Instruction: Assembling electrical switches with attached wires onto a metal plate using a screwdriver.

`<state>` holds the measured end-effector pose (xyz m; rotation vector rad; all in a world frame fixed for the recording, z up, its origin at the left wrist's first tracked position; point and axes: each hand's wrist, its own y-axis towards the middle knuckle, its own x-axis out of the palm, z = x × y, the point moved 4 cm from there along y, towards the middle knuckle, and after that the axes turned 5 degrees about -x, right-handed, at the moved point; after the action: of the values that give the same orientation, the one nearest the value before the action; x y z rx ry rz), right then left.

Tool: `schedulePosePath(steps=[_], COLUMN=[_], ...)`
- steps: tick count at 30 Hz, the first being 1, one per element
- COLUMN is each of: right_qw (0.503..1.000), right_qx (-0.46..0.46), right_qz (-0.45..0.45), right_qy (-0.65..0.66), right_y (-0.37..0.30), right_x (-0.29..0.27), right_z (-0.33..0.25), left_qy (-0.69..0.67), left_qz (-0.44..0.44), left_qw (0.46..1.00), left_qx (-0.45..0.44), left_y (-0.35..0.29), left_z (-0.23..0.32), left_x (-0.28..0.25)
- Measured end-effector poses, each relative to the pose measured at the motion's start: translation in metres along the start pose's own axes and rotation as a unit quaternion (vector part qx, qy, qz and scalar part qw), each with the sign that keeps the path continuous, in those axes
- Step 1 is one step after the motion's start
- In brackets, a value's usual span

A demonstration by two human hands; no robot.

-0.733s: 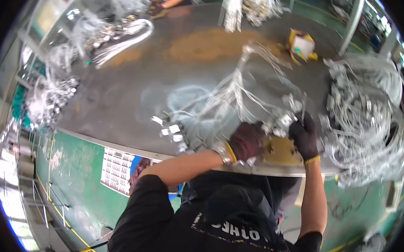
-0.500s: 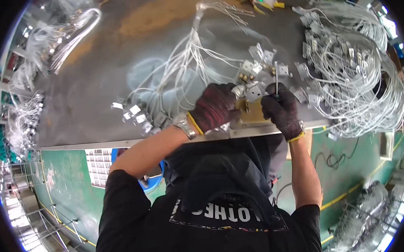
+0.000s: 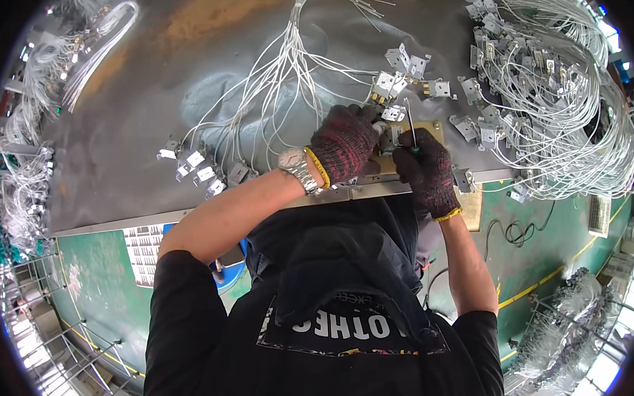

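Two hands in knitted, dark red-and-black gloves work at the near edge of one bench [image 3: 175,83], whose dull grey top is smooth and stained rusty at eleven o'clock. The right hand [image 3: 424,169] has its grip closed around one screwdriver [image 3: 412,130], a slim metal shaft with a bit of green handle, the shaft pointing toward twelve. The left hand [image 3: 343,143] has fingers bent down beside one small silvery bracket [image 3: 391,139], which sits between the gloves over one flat tan plate [image 3: 385,167]; whether that grip pinches it, I cannot tell. One wire bundle [image 3: 293,41] of thin white strands, gathered tight and then fanning out, lies at eleven o'clock from the hands. About five folded sheet-metal brackets [image 3: 388,85] lie from twelve to one o'clock, and about five more end pieces [image 3: 203,175] at nine. Toward three, one tangled heap [image 3: 563,113] of looped white wires and angular metal ends is too dense to count.
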<state>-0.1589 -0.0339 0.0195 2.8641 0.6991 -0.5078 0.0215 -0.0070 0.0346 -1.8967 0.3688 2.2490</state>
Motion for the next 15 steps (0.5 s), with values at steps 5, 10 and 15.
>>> schedulePosePath(steps=[5,10,15], right_qw=[0.994,0.985,0.99], right_qx=[-0.099,-0.132,-0.075], right_qz=[-0.018,-0.007,-0.019], right_qy=[-0.042,-0.114,-0.121], right_y=[0.0,-0.012,-0.021], right_x=[0.006,0.001,0.002], right_z=[-0.008,0.011,0.011], left_qy=[-0.019,-0.08,-0.007], left_qz=[0.048,0.165,0.079], left_qw=[0.999,0.983,0.997], left_qx=[-0.002,-0.024,-0.001], left_y=[-0.01,-0.006,0.003], left_z=[-0.002,0.003,0.011], left_x=[0.0,0.021,0.024])
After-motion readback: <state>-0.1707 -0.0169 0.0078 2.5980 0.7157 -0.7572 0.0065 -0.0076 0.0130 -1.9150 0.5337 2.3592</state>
